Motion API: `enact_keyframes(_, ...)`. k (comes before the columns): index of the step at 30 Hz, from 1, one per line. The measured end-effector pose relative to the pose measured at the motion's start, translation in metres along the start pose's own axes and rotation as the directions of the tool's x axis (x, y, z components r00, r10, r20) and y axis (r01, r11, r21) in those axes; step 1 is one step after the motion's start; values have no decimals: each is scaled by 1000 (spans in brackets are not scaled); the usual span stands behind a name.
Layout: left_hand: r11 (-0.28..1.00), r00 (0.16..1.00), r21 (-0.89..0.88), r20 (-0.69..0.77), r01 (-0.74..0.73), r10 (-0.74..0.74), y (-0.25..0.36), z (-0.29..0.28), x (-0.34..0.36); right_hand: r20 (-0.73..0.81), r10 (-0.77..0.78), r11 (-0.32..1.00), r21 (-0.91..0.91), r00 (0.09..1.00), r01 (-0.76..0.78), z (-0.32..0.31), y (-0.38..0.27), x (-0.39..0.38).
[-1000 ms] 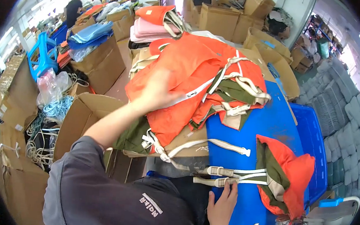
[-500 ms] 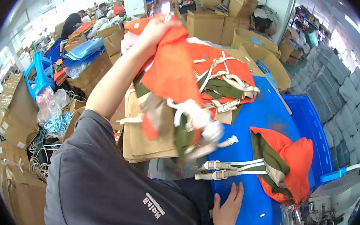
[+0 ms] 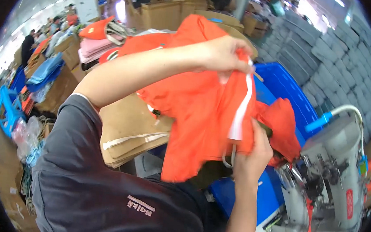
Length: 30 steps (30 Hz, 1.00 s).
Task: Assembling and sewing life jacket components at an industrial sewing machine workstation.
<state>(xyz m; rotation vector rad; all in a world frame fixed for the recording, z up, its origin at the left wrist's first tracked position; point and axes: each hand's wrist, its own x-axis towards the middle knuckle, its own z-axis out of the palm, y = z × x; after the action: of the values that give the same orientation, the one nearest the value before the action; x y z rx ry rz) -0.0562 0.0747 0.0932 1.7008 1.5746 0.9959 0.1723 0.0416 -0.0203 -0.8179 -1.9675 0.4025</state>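
Note:
An orange fabric piece (image 3: 194, 112) with a white strap (image 3: 243, 107) along one edge hangs spread in front of me. My left hand (image 3: 231, 54) pinches its upper edge beside the top of the strap. Lower down, my right hand (image 3: 257, 145) has its fingers closed on the same fabric near the strap's lower end. Behind the right hand, another orange and olive piece (image 3: 278, 125) lies on the blue tabletop (image 3: 271, 184), partly hidden.
A sewing machine (image 3: 333, 171) stands at the right, by a blue bin (image 3: 284, 80). Brown panels (image 3: 132, 125) lie stacked at left centre, with pink folded fabric (image 3: 92, 50) behind. A blue stool (image 3: 9, 108), cardboard boxes (image 3: 160, 16) and grey bundles (image 3: 296, 37) stand around.
My left hand has moved right with an orange piece, which is now spread out. My right hand has risen from the blue tabletop and taken hold of it. The view has turned right.

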Motion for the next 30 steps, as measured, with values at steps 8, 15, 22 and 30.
enact_keyframes(8, 707, 611, -87, 436, -702, 661, -26, 74, 46, -64, 282, 951, 148, 957, -271, -32, 23, 5)
enact_keyframes(15, 754, 774, 177, 126, -633, 620, -25, 72, 46, 44, 390, 671, 670, 920, -316, -32, 15, 12)
enact_keyframes(22, 711, 594, 548, -415, -441, 689, 20, -39, 39, 233, 308, 950, -123, 922, -286, -62, -15, 3)
enact_keyframes(30, 748, 562, 388, -495, -539, 662, 26, -106, 2, -133, -287, 936, -249, 949, 249, -41, -45, -21)
